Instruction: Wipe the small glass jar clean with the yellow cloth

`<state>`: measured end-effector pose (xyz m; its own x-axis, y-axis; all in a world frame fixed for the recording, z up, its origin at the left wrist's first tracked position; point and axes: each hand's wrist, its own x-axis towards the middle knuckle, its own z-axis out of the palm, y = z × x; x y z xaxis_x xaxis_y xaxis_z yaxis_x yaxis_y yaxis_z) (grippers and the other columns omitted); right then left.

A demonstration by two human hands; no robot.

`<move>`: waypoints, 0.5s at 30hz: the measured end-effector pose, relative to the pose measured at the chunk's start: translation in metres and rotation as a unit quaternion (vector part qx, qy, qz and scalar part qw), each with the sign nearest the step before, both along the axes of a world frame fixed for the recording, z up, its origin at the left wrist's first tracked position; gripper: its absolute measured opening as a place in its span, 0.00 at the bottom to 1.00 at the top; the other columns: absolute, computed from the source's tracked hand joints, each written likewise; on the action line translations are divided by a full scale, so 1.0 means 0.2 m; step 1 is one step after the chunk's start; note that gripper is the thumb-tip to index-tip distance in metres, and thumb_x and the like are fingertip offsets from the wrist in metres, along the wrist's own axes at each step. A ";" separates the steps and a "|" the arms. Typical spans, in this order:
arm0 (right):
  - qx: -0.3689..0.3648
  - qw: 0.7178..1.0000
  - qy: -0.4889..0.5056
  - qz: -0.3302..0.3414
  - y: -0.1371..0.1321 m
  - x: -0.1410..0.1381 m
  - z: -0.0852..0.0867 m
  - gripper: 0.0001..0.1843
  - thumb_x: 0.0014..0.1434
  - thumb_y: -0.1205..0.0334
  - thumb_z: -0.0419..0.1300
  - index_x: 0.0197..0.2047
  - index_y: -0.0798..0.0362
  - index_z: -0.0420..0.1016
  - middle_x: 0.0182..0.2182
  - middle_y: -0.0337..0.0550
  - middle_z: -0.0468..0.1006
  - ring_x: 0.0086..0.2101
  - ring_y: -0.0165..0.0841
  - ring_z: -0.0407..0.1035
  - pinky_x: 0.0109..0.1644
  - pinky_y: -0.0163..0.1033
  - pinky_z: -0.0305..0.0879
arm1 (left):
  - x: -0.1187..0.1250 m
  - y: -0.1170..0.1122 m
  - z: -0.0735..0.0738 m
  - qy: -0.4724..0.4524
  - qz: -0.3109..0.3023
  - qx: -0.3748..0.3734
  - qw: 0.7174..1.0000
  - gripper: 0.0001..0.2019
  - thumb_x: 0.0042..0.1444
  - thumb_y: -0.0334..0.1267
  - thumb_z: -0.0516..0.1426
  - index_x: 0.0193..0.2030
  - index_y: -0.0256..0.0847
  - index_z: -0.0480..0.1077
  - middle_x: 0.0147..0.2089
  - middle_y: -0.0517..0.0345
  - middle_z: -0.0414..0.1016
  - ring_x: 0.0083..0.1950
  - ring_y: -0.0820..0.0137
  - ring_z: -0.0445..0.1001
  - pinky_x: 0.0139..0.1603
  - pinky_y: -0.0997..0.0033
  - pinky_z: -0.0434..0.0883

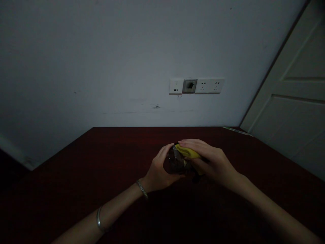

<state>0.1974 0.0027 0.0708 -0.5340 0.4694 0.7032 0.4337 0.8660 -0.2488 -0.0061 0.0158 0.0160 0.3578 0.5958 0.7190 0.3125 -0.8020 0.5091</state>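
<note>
Above the dark red table (122,149), my left hand (158,173) is wrapped round a dark, shiny, glass-like object (175,159). It looks rounded and partly see-through, but the dim light hides its exact kind. A folded yellow cloth (188,151) is gripped in my right hand (209,156), which presses it against the right side of the object. Both hands meet at the object, and my right fingers cover part of the cloth. A bracelet and a bangle circle my left arm.
Behind the table rises a pale wall (114,61) with a row of sockets (209,86) and a switch plate (190,86). A panelled door (294,112) stands at the right. A thin patterned strip (237,130) lies along the table's far right edge.
</note>
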 end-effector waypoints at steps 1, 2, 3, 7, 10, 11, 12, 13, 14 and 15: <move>0.015 1.000 -0.014 0.000 -0.01 -0.01 -0.01 0.21 0.63 0.67 0.52 0.59 0.50 0.65 0.53 0.48 0.73 0.54 0.39 0.65 0.57 0.51 0.65 | 0.00 0.00 -0.01 0.002 0.004 0.003 1.000 0.43 0.41 0.44 0.67 0.62 0.38 0.53 0.58 0.41 0.66 0.58 0.53 0.67 0.59 0.48 0.68; 0.031 0.999 -0.030 -0.003 -0.01 -0.02 -0.02 0.21 0.63 0.67 0.51 0.59 0.50 0.64 0.53 0.48 0.73 0.55 0.39 0.65 0.57 0.51 0.66 | 0.00 0.01 -0.01 0.004 0.007 0.005 1.000 0.43 0.41 0.45 0.67 0.62 0.38 0.53 0.58 0.42 0.66 0.58 0.53 0.67 0.58 0.47 0.68; 0.047 0.998 -0.049 -0.008 -0.02 -0.03 -0.02 0.21 0.63 0.68 0.51 0.59 0.51 0.64 0.52 0.49 0.73 0.55 0.40 0.64 0.56 0.50 0.66 | 0.00 0.01 -0.02 0.006 0.011 0.004 1.000 0.43 0.41 0.45 0.67 0.62 0.38 0.53 0.58 0.42 0.66 0.58 0.53 0.67 0.58 0.48 0.68; 0.106 0.987 -0.116 -0.017 -0.06 -0.09 -0.01 0.18 0.64 0.68 0.49 0.56 0.55 0.67 0.50 0.51 0.75 0.52 0.42 0.66 0.54 0.51 0.66 | -0.01 0.02 -0.06 0.006 0.017 -0.003 1.000 0.41 0.42 0.43 0.67 0.61 0.38 0.53 0.58 0.42 0.66 0.58 0.54 0.68 0.58 0.48 0.69; 0.128 0.983 -0.128 -0.008 -0.07 -0.10 -0.01 0.17 0.64 0.69 0.48 0.54 0.57 0.67 0.48 0.52 0.76 0.51 0.42 0.66 0.53 0.51 0.66 | -0.01 0.03 -0.08 0.006 0.012 -0.004 1.000 0.39 0.44 0.41 0.66 0.61 0.38 0.53 0.57 0.42 0.66 0.58 0.54 0.68 0.58 0.48 0.68; 0.127 0.984 -0.126 -0.001 -0.06 -0.10 -0.02 0.17 0.64 0.69 0.48 0.54 0.57 0.67 0.48 0.52 0.76 0.51 0.41 0.66 0.53 0.51 0.66 | -0.01 0.04 -0.09 0.005 0.011 -0.003 1.000 0.39 0.44 0.40 0.66 0.61 0.38 0.53 0.57 0.42 0.66 0.58 0.54 0.68 0.58 0.48 0.68; 0.121 0.985 -0.122 0.005 -0.06 -0.09 -0.02 0.17 0.64 0.69 0.48 0.55 0.57 0.66 0.48 0.52 0.76 0.51 0.41 0.66 0.52 0.51 0.66 | -0.01 0.04 -0.09 0.003 0.011 -0.002 1.000 0.39 0.44 0.40 0.66 0.61 0.38 0.53 0.57 0.42 0.66 0.57 0.54 0.68 0.58 0.48 0.68; 0.111 0.987 -0.115 0.009 -0.05 -0.08 -0.02 0.17 0.64 0.68 0.48 0.56 0.57 0.65 0.48 0.51 0.75 0.51 0.40 0.66 0.52 0.50 0.67 | -0.01 0.05 -0.10 0.000 0.013 -0.003 1.000 0.40 0.44 0.41 0.66 0.61 0.38 0.53 0.58 0.42 0.66 0.57 0.54 0.68 0.58 0.47 0.68; 0.102 0.989 -0.106 0.010 -0.04 -0.07 -0.02 0.18 0.64 0.67 0.49 0.57 0.56 0.64 0.49 0.51 0.75 0.51 0.39 0.66 0.52 0.49 0.67 | -0.01 0.05 -0.10 -0.004 0.015 -0.005 1.000 0.40 0.43 0.41 0.66 0.61 0.38 0.53 0.58 0.42 0.65 0.58 0.54 0.68 0.58 0.47 0.68; 0.095 0.991 -0.096 0.008 -0.03 -0.05 -0.02 0.18 0.64 0.67 0.49 0.58 0.55 0.63 0.49 0.51 0.74 0.51 0.39 0.66 0.53 0.49 0.67 | -0.01 0.05 -0.10 -0.009 0.017 -0.008 1.000 0.41 0.43 0.42 0.66 0.61 0.39 0.53 0.58 0.42 0.65 0.58 0.54 0.68 0.58 0.47 0.68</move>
<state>0.1868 -0.0030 0.0668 -0.6726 0.3276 0.6635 0.4424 0.8968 0.0057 -0.0082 0.0265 -0.0040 0.3234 0.6187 0.7159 0.3303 -0.7828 0.5273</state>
